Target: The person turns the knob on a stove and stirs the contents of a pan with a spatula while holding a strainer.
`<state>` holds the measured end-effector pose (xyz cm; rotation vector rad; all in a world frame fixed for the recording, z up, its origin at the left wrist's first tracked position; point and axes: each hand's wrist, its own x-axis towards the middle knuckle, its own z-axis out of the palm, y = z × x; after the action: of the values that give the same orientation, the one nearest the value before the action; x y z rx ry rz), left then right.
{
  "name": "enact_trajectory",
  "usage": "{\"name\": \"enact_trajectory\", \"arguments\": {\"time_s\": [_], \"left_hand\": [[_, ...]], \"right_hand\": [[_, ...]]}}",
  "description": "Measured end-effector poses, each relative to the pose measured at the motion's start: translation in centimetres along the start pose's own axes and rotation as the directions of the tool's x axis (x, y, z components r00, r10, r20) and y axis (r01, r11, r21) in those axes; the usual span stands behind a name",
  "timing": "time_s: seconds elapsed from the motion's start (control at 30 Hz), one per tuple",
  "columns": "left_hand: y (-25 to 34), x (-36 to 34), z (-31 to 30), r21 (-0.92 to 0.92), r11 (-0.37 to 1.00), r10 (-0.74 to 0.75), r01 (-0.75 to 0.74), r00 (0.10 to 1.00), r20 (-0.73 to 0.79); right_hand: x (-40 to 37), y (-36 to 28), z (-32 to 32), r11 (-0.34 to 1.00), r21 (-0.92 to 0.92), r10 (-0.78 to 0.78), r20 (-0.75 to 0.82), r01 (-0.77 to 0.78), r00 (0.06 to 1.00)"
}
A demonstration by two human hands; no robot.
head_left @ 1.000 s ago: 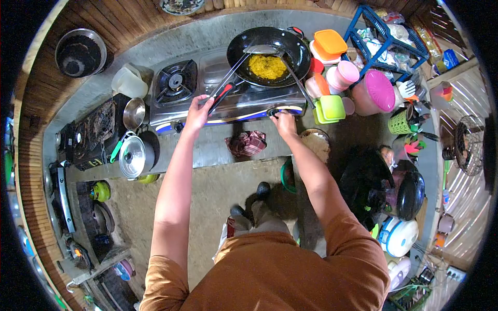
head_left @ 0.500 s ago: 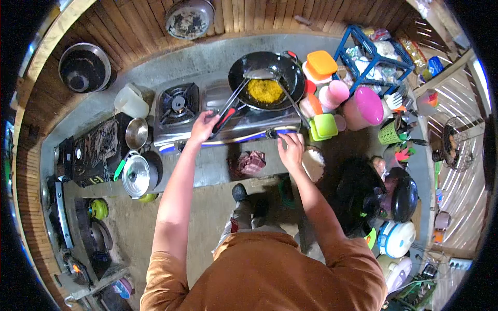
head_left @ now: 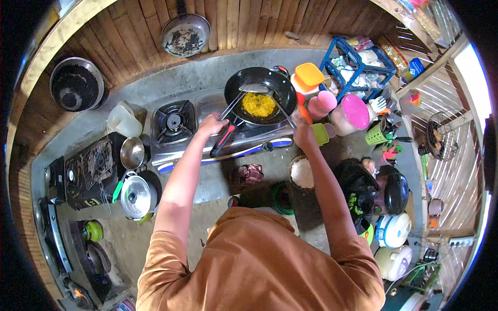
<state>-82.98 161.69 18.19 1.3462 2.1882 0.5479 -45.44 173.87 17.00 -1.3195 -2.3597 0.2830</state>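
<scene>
A black wok [head_left: 244,116] sits on the right side of the gas stove [head_left: 207,147], with yellow food [head_left: 258,104] in its middle. My left hand [head_left: 211,125] is closed round the handle of a long metal skimmer [head_left: 253,88], whose wide head lies over the back of the food. Beside that hand, the wok's black and red handle [head_left: 224,140] points toward me. My right hand [head_left: 303,132] grips the handle of a metal spatula [head_left: 281,110] at the wok's right; its tip is at the food's edge.
On the left are a bare burner [head_left: 175,122], a lidded pot [head_left: 137,196] and a small pan [head_left: 132,153]. Plastic containers [head_left: 309,75], a pink-lidded tub [head_left: 354,112] and a blue rack [head_left: 358,67] crowd the right. A cloth [head_left: 251,174] and a bowl of white contents [head_left: 302,173] lie before the stove.
My right hand has moved up from the stove's front edge and closed on the spatula handle. The left hand keeps its hold on the skimmer. The camera view has shifted.
</scene>
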Motion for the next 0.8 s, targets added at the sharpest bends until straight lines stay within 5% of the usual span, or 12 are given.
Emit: {"name": "enact_trajectory", "arguments": {"time_s": [0.07,0.27,0.37,0.57,0.73,0.8], "left_hand": [[0.3,0.7,-0.3,0.054,0.998,0.012,-0.011,1.0,-0.019],[0.5,0.7,-1.1,0.147,0.988,0.056,-0.051,0.998,-0.03],[-0.1,0.1,-1.2,0.095,0.993,0.072,-0.064,0.994,-0.084],[-2.5,-1.3,0.1,-0.078,0.995,0.043,-0.06,0.978,-0.204],[-1.7,-3.2,1.0,-0.302,0.945,-0.143,0.123,0.989,-0.045],[-2.1,-3.6,1.6,-0.376,0.912,-0.175,0.163,0.985,0.001]], "right_hand": [[0.2,1.3,2.1,0.966,-0.122,-0.245,-0.122,0.23,0.962],[-0.4,-2.8,-5.0,0.989,-0.132,0.078,0.088,-0.066,0.993],[-0.5,-2.3,-8.5,0.996,-0.039,-0.078,0.138,0.084,0.987],[1.0,-1.6,-9.3,0.995,-0.09,0.048,0.068,-0.042,0.996],[2.1,0.8,-6.9,0.991,-0.115,-0.068,0.041,0.073,0.997],[2.0,0.2,-7.3,0.993,-0.116,0.054,0.195,-0.032,0.979]]}}
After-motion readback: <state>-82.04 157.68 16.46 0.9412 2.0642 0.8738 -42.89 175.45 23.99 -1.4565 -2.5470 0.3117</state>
